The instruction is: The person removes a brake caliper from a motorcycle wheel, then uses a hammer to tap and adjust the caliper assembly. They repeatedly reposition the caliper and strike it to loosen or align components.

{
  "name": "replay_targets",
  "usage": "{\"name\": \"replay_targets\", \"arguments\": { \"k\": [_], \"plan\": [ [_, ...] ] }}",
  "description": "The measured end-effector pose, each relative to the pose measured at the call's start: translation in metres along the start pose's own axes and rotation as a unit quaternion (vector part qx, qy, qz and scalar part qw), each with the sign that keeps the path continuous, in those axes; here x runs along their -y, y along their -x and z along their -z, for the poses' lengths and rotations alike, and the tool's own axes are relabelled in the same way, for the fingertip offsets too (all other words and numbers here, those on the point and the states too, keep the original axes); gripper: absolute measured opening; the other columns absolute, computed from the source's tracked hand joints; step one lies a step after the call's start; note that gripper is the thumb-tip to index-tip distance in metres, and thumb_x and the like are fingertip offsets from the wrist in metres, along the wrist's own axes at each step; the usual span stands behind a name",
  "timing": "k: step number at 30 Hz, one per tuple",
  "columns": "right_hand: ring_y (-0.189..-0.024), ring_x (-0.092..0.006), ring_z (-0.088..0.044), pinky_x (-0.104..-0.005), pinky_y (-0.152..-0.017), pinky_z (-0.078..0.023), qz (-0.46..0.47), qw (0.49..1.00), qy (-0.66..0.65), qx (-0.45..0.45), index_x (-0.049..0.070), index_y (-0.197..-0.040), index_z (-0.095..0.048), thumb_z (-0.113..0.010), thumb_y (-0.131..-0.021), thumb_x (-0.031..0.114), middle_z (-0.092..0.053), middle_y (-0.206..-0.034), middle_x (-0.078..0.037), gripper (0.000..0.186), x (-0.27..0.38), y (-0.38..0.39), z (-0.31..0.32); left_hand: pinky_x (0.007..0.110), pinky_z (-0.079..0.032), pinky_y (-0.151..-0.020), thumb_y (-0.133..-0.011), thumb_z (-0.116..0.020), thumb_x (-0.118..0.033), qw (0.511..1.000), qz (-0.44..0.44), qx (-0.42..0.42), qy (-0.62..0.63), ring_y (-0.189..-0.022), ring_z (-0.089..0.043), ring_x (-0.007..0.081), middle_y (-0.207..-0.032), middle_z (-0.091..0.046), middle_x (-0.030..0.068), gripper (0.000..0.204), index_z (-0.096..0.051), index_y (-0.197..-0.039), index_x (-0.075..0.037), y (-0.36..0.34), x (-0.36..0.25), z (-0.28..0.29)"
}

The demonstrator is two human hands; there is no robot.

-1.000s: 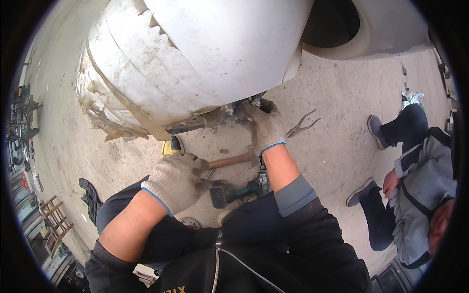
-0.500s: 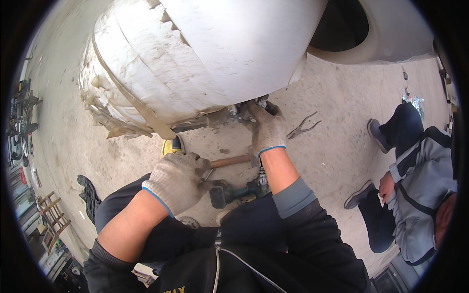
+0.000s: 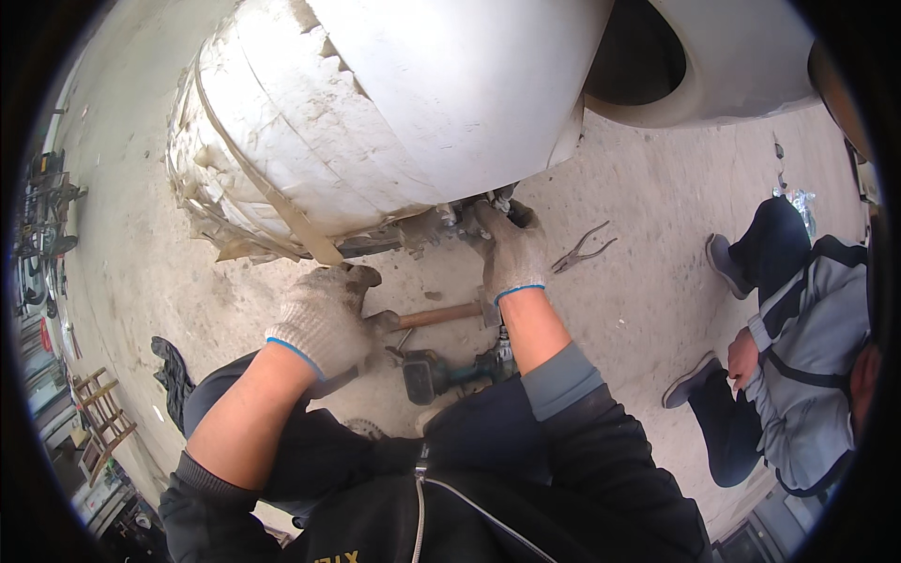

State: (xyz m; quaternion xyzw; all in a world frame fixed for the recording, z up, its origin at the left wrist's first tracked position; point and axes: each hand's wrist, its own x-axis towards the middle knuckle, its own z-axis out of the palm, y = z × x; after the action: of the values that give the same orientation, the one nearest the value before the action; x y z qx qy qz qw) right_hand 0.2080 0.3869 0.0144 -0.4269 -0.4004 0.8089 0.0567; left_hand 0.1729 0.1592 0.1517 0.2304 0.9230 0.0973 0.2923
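Observation:
My right hand (image 3: 515,249), in a dirty knitted glove, reaches to the lower edge of a large white curved panel (image 3: 450,103). Its fingers curl at a cluster of dark and shiny bits (image 3: 460,214) there; what they hold is hidden. My left hand (image 3: 328,314), gloved too, is below the panel's torn, taped part. Its forefinger and thumb stand apart, with nothing visible between them. By the thumb is the handle end of a wooden-handled hammer (image 3: 439,315), whose head lies beside my right wrist. A teal and black cordless power tool (image 3: 455,372) rests on the floor near my legs.
Pliers (image 3: 580,251) lie on the concrete floor right of my right hand. Another person (image 3: 812,366) crouches at the right, a hand hanging near the knee. Dark cloth (image 3: 171,380) and a wooden stool (image 3: 101,413) are at the left. A white panel with a dark opening (image 3: 648,56) is at the upper right.
My left hand has shifted up and left, and its forefinger and thumb have spread apart. The right hand stays at the panel's edge. The hammer has barely moved.

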Motion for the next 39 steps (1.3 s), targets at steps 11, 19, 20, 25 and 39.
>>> {"name": "replay_targets", "arguments": {
  "k": [11, 19, 20, 25, 39],
  "plan": [
    [-0.086, -0.0200, -0.073, -0.0314, -0.071, -0.061, 0.026, 0.999, 0.018, -0.018, -0.014, -0.127, -0.063, -0.085, -0.088, 0.017, -0.075, -0.101, -0.016, 0.054, -0.001, 0.001, -0.001, 0.049, -0.043, -0.118, -0.101, -0.066, -0.047, 0.948, 0.041, -0.137, -0.283, -0.138, -0.057, 0.0371, -0.145, -0.068, 0.0148, 0.051, -0.070, -0.138, -0.011, -0.026, 0.096, -0.001],
    [-0.087, -0.0207, -0.074, -0.0312, -0.070, -0.063, 0.015, 0.998, 0.053, -0.012, -0.011, -0.132, -0.061, -0.087, -0.087, 0.013, -0.073, -0.110, -0.016, 0.057, 0.001, -0.002, 0.002, 0.048, -0.052, -0.109, -0.094, -0.074, -0.042, 0.956, 0.145, -0.225, -0.119, -0.127, -0.066, 0.0384, -0.136, -0.073, 0.0173, 0.052, -0.072, -0.134, -0.009, -0.020, 0.101, 0.001],
    [-0.087, -0.0206, -0.073, -0.0314, -0.071, -0.063, 0.011, 0.999, 0.030, -0.010, -0.011, -0.132, -0.062, -0.087, -0.087, 0.014, -0.073, -0.110, -0.016, 0.057, -0.001, -0.002, 0.003, 0.050, -0.048, -0.114, -0.095, -0.072, -0.049, 0.960, 0.176, -0.194, -0.101, -0.133, -0.062, 0.0386, -0.141, -0.071, 0.0164, 0.057, -0.071, -0.137, -0.011, -0.019, 0.104, 0.001],
    [-0.089, -0.0200, -0.072, -0.0320, -0.074, -0.062, 0.022, 1.000, 0.015, -0.008, -0.011, -0.132, -0.063, -0.086, -0.087, 0.014, -0.073, -0.110, -0.016, 0.056, -0.004, -0.002, 0.003, 0.042, -0.056, -0.108, -0.091, -0.082, -0.026, 0.947, 0.123, -0.178, -0.237, -0.126, -0.069, 0.0317, -0.137, -0.073, 0.0161, 0.052, -0.069, -0.138, -0.009, -0.034, 0.134, -0.002],
    [-0.084, -0.0161, -0.071, -0.0328, -0.073, -0.059, 0.049, 0.992, 0.108, -0.033, -0.007, -0.124, -0.070, -0.085, -0.085, 0.027, -0.076, -0.098, -0.015, 0.055, -0.013, -0.009, 0.007, 0.042, -0.055, -0.109, -0.089, -0.085, -0.016, 0.932, 0.154, -0.252, 0.211, -0.126, -0.067, 0.0275, -0.138, -0.071, 0.0121, 0.062, -0.060, -0.145, -0.010, -0.070, 0.189, -0.057]
  ]
}}
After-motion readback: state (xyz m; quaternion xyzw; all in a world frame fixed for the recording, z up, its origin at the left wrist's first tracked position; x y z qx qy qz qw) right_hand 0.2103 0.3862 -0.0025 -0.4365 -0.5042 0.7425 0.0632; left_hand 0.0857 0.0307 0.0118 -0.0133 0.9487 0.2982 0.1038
